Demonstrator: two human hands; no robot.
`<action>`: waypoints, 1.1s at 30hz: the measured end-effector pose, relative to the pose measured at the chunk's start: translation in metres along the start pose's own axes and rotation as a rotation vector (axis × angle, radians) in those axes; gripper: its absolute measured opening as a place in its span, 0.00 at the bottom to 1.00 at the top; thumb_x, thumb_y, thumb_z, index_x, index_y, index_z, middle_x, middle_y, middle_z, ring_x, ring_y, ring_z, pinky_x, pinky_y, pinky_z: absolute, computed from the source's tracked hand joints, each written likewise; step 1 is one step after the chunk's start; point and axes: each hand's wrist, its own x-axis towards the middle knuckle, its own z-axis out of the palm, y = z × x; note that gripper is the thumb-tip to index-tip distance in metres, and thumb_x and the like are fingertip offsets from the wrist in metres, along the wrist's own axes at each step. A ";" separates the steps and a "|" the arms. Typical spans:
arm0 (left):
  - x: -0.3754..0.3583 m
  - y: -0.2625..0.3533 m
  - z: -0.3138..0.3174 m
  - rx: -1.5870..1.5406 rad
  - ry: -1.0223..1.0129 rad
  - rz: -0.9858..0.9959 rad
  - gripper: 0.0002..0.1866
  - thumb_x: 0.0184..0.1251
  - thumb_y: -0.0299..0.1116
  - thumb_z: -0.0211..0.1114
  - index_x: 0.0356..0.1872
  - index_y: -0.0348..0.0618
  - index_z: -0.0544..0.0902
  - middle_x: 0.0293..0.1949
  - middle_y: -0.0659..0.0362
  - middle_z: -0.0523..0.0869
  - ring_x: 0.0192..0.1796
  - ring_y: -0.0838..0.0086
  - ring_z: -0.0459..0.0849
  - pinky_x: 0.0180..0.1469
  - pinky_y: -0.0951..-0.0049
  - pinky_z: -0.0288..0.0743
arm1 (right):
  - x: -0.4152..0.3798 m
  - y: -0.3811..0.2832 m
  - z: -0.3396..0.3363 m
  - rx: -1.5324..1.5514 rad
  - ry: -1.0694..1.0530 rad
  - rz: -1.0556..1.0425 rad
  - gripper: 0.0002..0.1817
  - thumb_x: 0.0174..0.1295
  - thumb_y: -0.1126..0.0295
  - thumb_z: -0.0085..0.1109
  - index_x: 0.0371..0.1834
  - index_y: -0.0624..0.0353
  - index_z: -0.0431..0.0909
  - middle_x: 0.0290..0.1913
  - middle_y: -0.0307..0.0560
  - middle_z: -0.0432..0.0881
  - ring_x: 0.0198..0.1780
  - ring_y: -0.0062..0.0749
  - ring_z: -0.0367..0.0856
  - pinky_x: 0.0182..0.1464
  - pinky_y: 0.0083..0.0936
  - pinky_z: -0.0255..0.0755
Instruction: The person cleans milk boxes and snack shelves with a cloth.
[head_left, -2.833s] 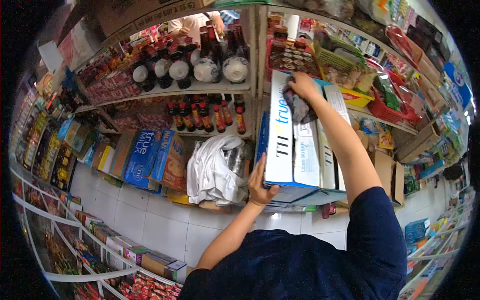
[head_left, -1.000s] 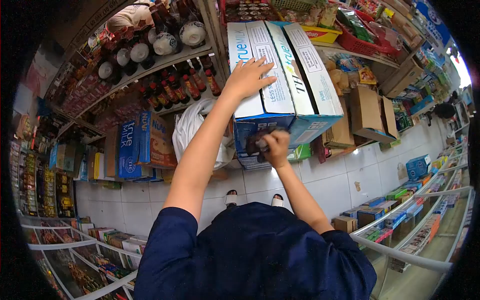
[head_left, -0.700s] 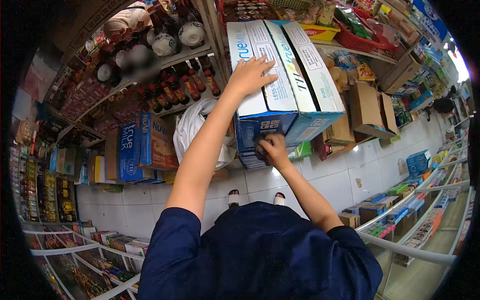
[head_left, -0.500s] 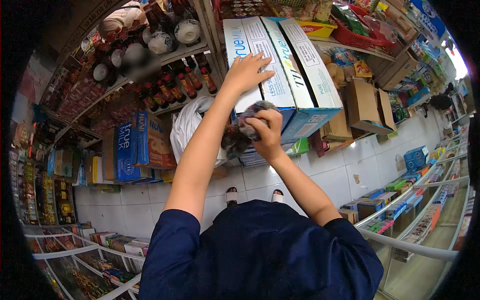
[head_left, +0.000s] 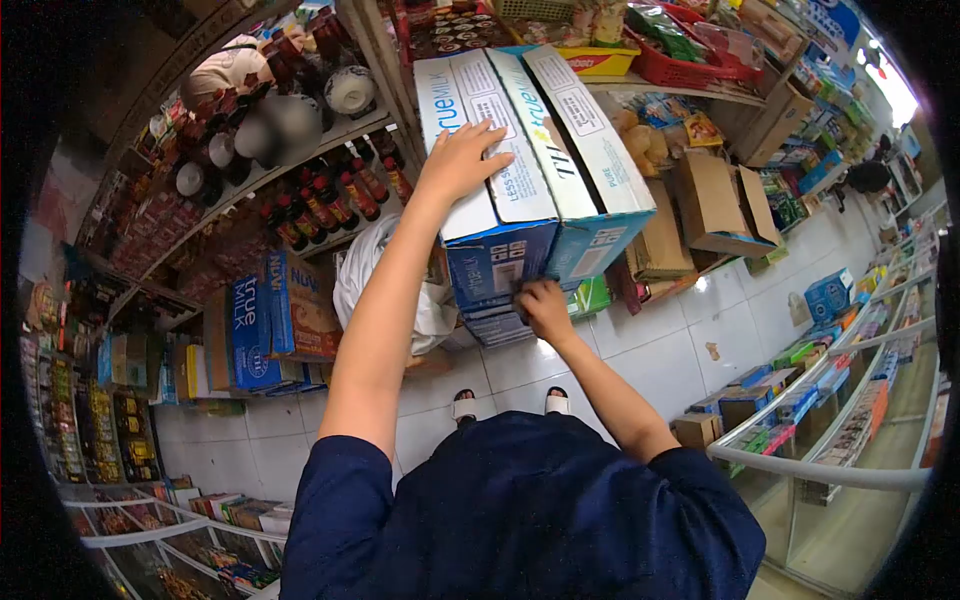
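Note:
My left hand point(head_left: 465, 162) lies flat with spread fingers on the white top of a blue-and-white milk carton point(head_left: 500, 265). A second milk carton point(head_left: 600, 245), lighter blue on its front, stands close against its right side. Low at the front of the cartons, my right hand point(head_left: 546, 310) is closed, its fingers curled at the lower edge. Only a dark bit of the cloth shows at those fingers; the rest is hidden. Beneath them are more blue cartons point(head_left: 498, 327).
A white bag point(head_left: 375, 285) sits left of the cartons, near a NUVI box point(head_left: 305, 310). Bottles point(head_left: 325, 205) line the shelf behind. An opened cardboard box point(head_left: 715, 210) is to the right. Glass display cases point(head_left: 830, 470) flank the tiled floor point(head_left: 640, 350).
My right hand has moved down from the carton's top front edge to its lower front, and the grey cloth has gone mostly out of sight. My left hand stays on the carton's top.

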 end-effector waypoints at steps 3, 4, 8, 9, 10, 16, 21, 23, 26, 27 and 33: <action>-0.003 0.005 0.004 0.035 0.083 0.097 0.25 0.59 0.48 0.55 0.55 0.48 0.73 0.59 0.50 0.70 0.62 0.60 0.65 0.62 0.60 0.55 | 0.056 -0.021 -0.082 0.009 0.377 -0.017 0.15 0.37 0.78 0.54 0.33 0.54 0.75 0.39 0.42 0.72 0.42 0.41 0.69 0.46 0.35 0.62; -0.003 0.010 0.003 0.071 0.119 0.191 0.23 0.60 0.45 0.55 0.53 0.45 0.74 0.57 0.50 0.71 0.61 0.59 0.67 0.61 0.61 0.57 | 0.073 -0.026 -0.104 -0.017 0.495 0.007 0.17 0.35 0.79 0.54 0.34 0.54 0.75 0.39 0.43 0.72 0.43 0.42 0.68 0.47 0.36 0.61; 0.001 0.042 0.010 -0.137 0.023 0.371 0.21 0.61 0.43 0.54 0.53 0.42 0.73 0.54 0.49 0.74 0.57 0.56 0.69 0.60 0.62 0.59 | 0.103 -0.016 -0.132 -0.009 0.556 0.050 0.23 0.32 0.81 0.54 0.38 0.54 0.75 0.40 0.46 0.70 0.45 0.43 0.66 0.48 0.36 0.60; 0.003 0.049 0.021 -0.205 -0.017 0.369 0.23 0.62 0.45 0.53 0.54 0.44 0.72 0.56 0.50 0.72 0.60 0.56 0.67 0.62 0.59 0.56 | 0.097 -0.012 -0.124 -0.007 0.563 0.050 0.23 0.32 0.81 0.54 0.38 0.54 0.75 0.40 0.46 0.70 0.45 0.43 0.66 0.48 0.36 0.60; -0.007 0.066 0.017 -0.148 -0.109 0.221 0.26 0.62 0.52 0.50 0.56 0.49 0.71 0.61 0.55 0.67 0.65 0.56 0.59 0.65 0.49 0.46 | 0.088 -0.010 -0.114 -0.008 0.570 0.045 0.23 0.32 0.81 0.54 0.38 0.54 0.75 0.40 0.46 0.70 0.44 0.44 0.66 0.48 0.36 0.60; -0.013 0.072 0.025 0.043 -0.123 0.188 0.27 0.60 0.55 0.49 0.56 0.54 0.72 0.64 0.59 0.64 0.68 0.58 0.52 0.65 0.46 0.38 | 0.006 0.029 -0.041 -0.004 0.353 0.140 0.20 0.36 0.79 0.55 0.37 0.52 0.75 0.39 0.46 0.69 0.44 0.44 0.66 0.46 0.37 0.62; -0.012 0.071 0.025 0.036 -0.107 0.190 0.26 0.58 0.56 0.51 0.54 0.55 0.74 0.63 0.59 0.64 0.69 0.61 0.52 0.66 0.45 0.38 | -0.029 0.065 -0.051 -0.079 0.047 0.103 0.15 0.42 0.77 0.54 0.36 0.52 0.76 0.38 0.45 0.72 0.42 0.44 0.69 0.45 0.36 0.64; -0.012 0.070 0.027 0.025 -0.110 0.180 0.26 0.58 0.56 0.51 0.54 0.55 0.74 0.63 0.59 0.64 0.69 0.61 0.52 0.66 0.45 0.38 | -0.006 0.068 -0.080 -0.109 0.259 0.113 0.18 0.37 0.78 0.57 0.36 0.52 0.76 0.37 0.47 0.71 0.42 0.43 0.68 0.44 0.34 0.62; -0.014 0.075 0.020 -0.011 -0.129 0.155 0.26 0.57 0.55 0.53 0.54 0.54 0.74 0.63 0.61 0.65 0.68 0.61 0.52 0.66 0.45 0.38 | 0.051 0.048 -0.143 -0.023 0.525 0.103 0.21 0.32 0.82 0.56 0.36 0.54 0.75 0.38 0.47 0.69 0.42 0.43 0.66 0.44 0.33 0.61; -0.015 0.077 0.019 -0.022 -0.130 0.154 0.26 0.56 0.55 0.53 0.54 0.54 0.74 0.63 0.61 0.65 0.68 0.61 0.52 0.66 0.45 0.38 | 0.065 0.044 -0.158 -0.008 0.580 0.087 0.22 0.31 0.82 0.55 0.36 0.54 0.75 0.38 0.47 0.68 0.42 0.42 0.66 0.44 0.34 0.61; -0.014 0.076 0.019 -0.033 -0.132 0.129 0.25 0.56 0.54 0.54 0.53 0.55 0.75 0.62 0.61 0.66 0.69 0.61 0.53 0.66 0.47 0.38 | 0.040 0.073 -0.119 -0.059 0.576 -0.043 0.20 0.34 0.79 0.60 0.36 0.51 0.75 0.36 0.44 0.69 0.42 0.40 0.67 0.45 0.35 0.61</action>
